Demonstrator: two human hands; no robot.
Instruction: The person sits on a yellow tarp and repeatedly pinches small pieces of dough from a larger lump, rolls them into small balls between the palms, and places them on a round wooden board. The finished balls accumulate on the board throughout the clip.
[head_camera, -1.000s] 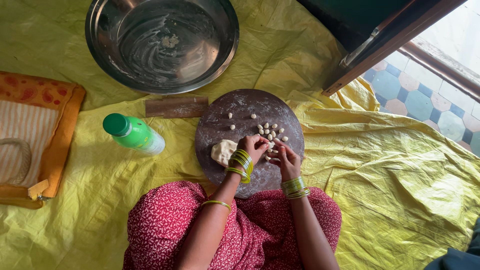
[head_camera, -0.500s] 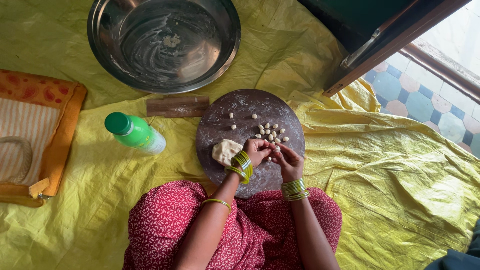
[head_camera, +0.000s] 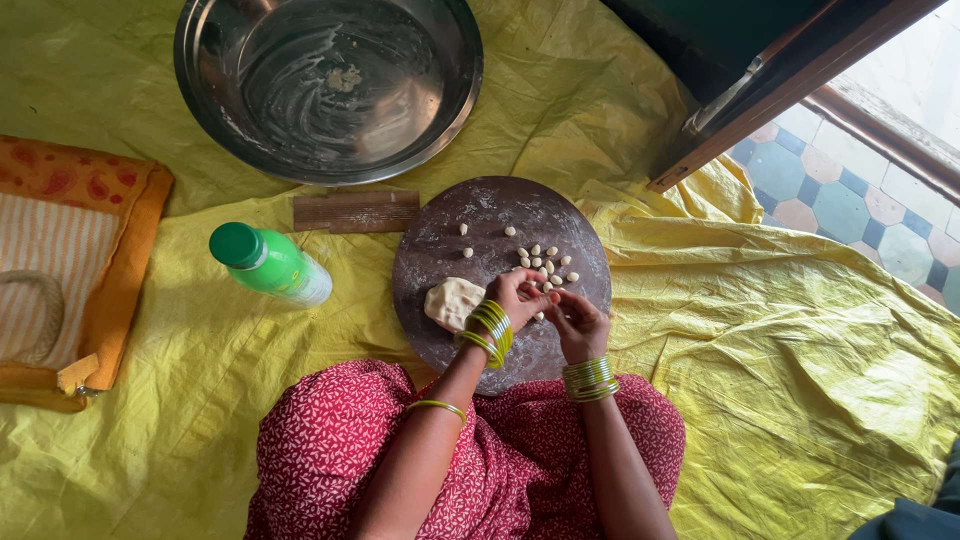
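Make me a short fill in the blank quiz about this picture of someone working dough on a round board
1. The lump of dough lies on a dark board whose shape is ____.
2. The bottle lying on the yellow sheet has a cap coloured ____.
3. The left hand and right hand both wear green ____ at the wrist.
4. The big metal bowl sits on the ____ side of the board from the person.

Missing words: round; green; bangles; far

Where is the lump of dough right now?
The lump of dough lies on the round dark board, at its left part, just left of the left hand.
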